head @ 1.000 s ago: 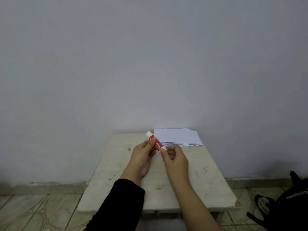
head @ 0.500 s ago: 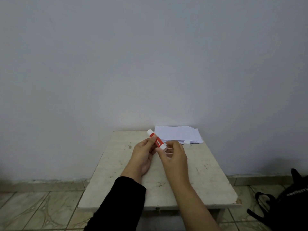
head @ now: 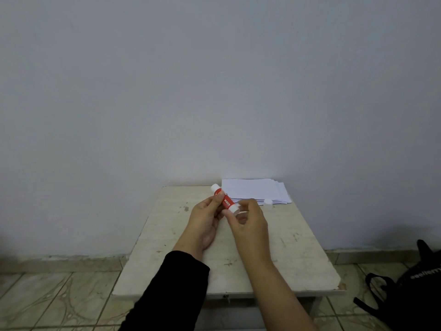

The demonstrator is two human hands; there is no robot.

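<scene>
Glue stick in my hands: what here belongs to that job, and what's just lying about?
Part of the job:
glue stick, gripped by the left hand, near end pinched by the right hand
white cap, off, on the table
probably the paper stack

Lying about:
black bag on the floor

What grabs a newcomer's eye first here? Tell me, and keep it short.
The red glue stick, held over the pale table: the left hand grips its body, the right hand pinches its near end. Behind it, at the table's far right corner, lies a stack of white paper with a small white cap beside it.
</scene>
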